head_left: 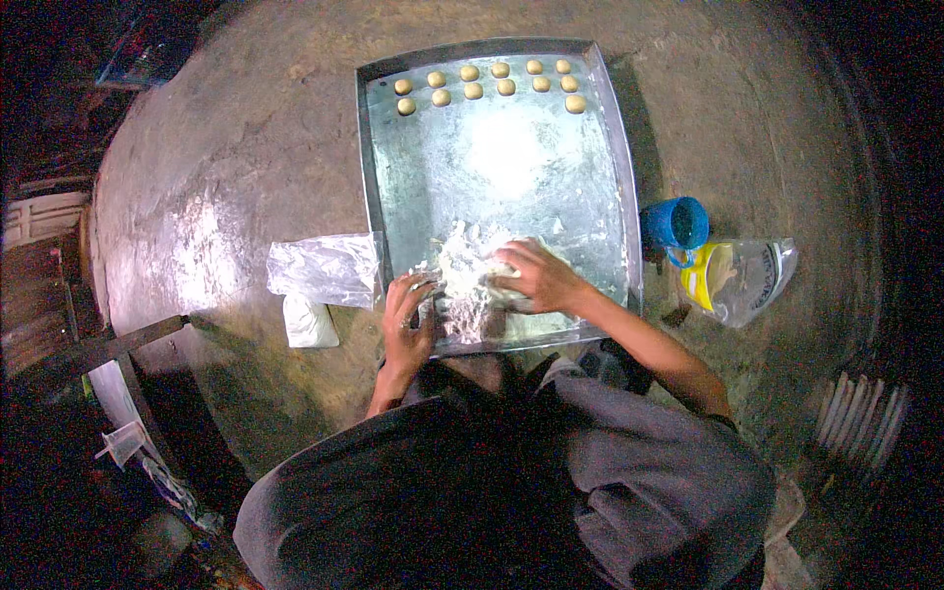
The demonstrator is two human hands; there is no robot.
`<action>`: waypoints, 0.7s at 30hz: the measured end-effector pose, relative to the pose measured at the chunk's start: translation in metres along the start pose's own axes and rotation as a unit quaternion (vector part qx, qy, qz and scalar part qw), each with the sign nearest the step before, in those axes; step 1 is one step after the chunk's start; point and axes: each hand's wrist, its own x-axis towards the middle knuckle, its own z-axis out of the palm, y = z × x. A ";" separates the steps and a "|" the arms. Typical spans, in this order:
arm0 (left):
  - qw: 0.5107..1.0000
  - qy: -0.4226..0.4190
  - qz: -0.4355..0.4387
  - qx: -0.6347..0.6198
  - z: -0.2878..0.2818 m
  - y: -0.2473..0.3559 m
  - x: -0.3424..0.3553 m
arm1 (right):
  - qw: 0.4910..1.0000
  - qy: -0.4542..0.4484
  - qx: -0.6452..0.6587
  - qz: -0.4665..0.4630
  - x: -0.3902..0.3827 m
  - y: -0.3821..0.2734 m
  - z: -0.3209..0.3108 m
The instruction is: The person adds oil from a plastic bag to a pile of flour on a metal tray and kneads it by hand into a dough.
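Both hands work the same pale, floury lump of dough (pixel 472 275) at the near edge of the metal tray (pixel 379 177), low in the middle of the frame. Her right hand (pixel 539 277) lies flat on top, fingers spread and pressing down; the left hand (pixel 406 320) cups the lump's left side with curled fingers, probably to keep it from sliding. Flour dusts the tray's centre, likely so nothing sticks. Small round dough balls (pixel 487 84) sit in two rows along the far rim, at the top of the frame, well apart from the kneading. Just left of the tray lie a clear plastic bag (pixel 324 267) and a white packet (pixel 310 323); to the right, a blue cup (pixel 678 224) touches a yellow-printed bag (pixel 742 278), all on the bare floor (pixel 226 157).
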 end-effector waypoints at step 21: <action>1.000 0.011 -0.016 -0.009 0.000 -0.011 -0.004 | 0.952 0.165 -0.008 0.256 -0.033 -0.007 -0.010</action>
